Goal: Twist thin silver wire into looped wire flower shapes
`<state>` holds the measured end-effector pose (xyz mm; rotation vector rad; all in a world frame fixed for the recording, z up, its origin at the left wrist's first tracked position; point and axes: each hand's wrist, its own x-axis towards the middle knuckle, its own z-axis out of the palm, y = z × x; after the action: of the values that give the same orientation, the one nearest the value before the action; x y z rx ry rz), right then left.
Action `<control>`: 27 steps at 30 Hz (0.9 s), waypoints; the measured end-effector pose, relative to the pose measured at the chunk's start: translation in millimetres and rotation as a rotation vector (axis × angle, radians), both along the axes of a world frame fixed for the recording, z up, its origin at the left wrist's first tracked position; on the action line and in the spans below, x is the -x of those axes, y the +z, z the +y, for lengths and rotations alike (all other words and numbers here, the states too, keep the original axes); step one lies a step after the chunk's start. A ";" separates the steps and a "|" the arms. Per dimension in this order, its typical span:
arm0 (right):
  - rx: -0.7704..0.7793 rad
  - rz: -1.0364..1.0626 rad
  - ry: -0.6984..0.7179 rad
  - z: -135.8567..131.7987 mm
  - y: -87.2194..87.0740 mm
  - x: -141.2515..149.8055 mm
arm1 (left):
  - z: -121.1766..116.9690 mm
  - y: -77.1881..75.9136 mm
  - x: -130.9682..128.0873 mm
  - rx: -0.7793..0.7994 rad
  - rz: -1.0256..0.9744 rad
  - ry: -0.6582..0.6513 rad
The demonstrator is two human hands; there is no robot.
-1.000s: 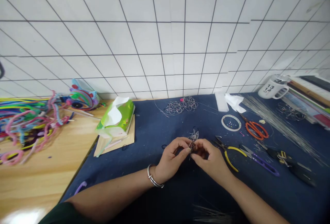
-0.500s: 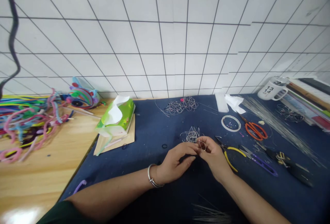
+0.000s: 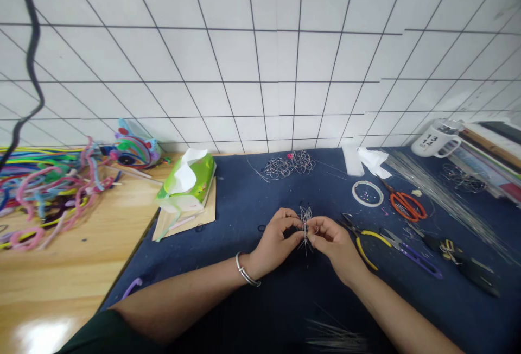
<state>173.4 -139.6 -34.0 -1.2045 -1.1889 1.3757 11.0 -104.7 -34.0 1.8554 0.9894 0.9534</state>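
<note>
Both my hands meet over the dark blue cloth (image 3: 252,196) at the middle of the table. My left hand (image 3: 275,241), with a silver bangle on its wrist, pinches a small bundle of thin silver wire loops (image 3: 305,217). My right hand (image 3: 332,241) pinches the same wire bundle from the other side. The loops stand up between my fingertips, and a few wire ends hang below them. Close by my right hand lie yellow-handled pliers (image 3: 368,239).
A heap of wire loops (image 3: 288,164) lies at the back. To the right are a tape roll (image 3: 367,193), orange scissors (image 3: 407,205), purple snips (image 3: 413,254), straight wires (image 3: 439,196) and a mug (image 3: 436,138). A tissue pack (image 3: 186,179) and coloured pipe cleaners (image 3: 44,191) sit left.
My hands have turned the wire bundle upright between the fingertips and drawn close together; half a second ago the loops lay flatter, just beyond my hands. The view shifted slightly.
</note>
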 end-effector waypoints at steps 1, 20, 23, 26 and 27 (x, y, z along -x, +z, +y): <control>0.007 0.003 -0.009 0.2 -1.2 -0.4 | 0.1 0.0 0.3 -0.003 0.004 -0.001; 0.038 0.004 -0.135 8.3 0.9 -15.7 | 4.5 7.5 2.8 -0.003 0.003 0.033; 0.081 0.086 -0.155 13.7 -1.0 -22.8 | 6.7 9.4 4.1 0.025 -0.022 0.029; 0.131 0.154 -0.181 18.4 -2.5 -29.9 | 8.3 8.7 5.2 0.051 -0.057 0.041; 0.140 0.166 -0.191 19.5 -2.5 -32.1 | 8.6 8.3 5.7 0.060 -0.067 0.044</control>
<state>205.5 -120.1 -36.6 -1.2410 -0.8510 1.4019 5.3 -96.1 -25.7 1.7472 1.0113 0.9950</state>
